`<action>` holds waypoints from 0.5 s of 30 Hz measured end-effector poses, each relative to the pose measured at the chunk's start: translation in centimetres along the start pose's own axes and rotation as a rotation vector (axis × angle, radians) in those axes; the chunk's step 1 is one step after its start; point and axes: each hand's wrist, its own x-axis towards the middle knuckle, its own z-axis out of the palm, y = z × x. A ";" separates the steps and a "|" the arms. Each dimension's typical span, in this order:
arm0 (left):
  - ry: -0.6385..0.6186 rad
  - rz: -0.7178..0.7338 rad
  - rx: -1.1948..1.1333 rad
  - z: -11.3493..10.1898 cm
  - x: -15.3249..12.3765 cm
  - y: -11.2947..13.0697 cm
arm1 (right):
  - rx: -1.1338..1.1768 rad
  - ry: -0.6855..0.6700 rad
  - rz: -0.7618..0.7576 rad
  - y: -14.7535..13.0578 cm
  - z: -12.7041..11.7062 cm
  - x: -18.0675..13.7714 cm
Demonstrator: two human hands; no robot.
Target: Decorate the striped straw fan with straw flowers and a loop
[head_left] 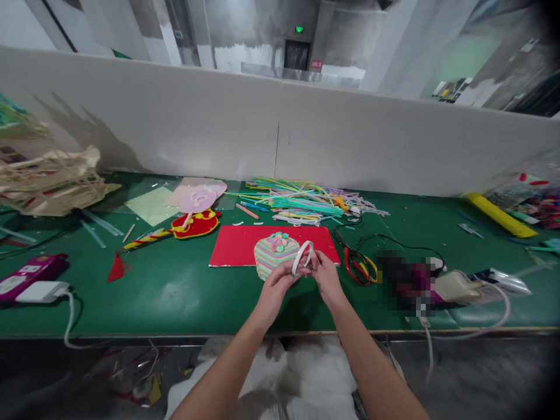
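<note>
Between my two hands is a thin white ring that looks like a roll of tape [299, 257], held up over the table. My left hand [276, 284] has its fingers closed at the ring's lower left. The fingers of my right hand [325, 276] pinch at its right side, close to the left fingertips. Just behind them a striped pastel rounded piece [266, 261] with a cluster of small flower-like decorations [279, 241] lies on a red board [231, 248]. My left hand covers part of its lower edge.
Pastel strips [301, 201] lie in a heap behind the board. Red-handled scissors [353, 269] lie to its right. Leftward are a red and yellow tasselled fan [195, 225] and a lilac piece [202, 198]. A purple power strip [37, 277] and yellow tube [501, 214] flank the green table [175, 297].
</note>
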 end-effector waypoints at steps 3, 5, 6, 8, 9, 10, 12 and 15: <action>0.013 0.010 0.023 0.3 -0.2 -0.6 | -0.019 0.012 -0.031 -0.2 -0.2 -0.4; 0.008 0.016 0.010 0.5 -0.3 -0.9 | -0.031 0.024 -0.054 -0.5 -0.3 -0.8; -0.002 0.016 -0.003 0.6 -0.4 -0.9 | -0.036 0.032 -0.063 -0.6 -0.4 -1.1; 0.000 0.009 -0.031 0.9 -0.5 -0.9 | -0.045 0.052 -0.083 -0.8 -0.7 -1.5; 0.021 0.005 -0.031 1.0 -0.6 -0.9 | -0.048 0.062 -0.094 -0.9 -1.0 -1.7; 0.054 0.002 -0.013 1.2 -0.6 -0.9 | -0.052 0.072 -0.105 -1.1 -1.2 -1.9; 0.123 -0.011 0.070 1.4 -0.5 -0.8 | -0.060 0.087 -0.125 -1.4 -1.8 -2.2; 0.161 -0.025 0.184 1.6 -0.1 -0.8 | -0.071 0.093 -0.142 -2.0 -2.2 -2.5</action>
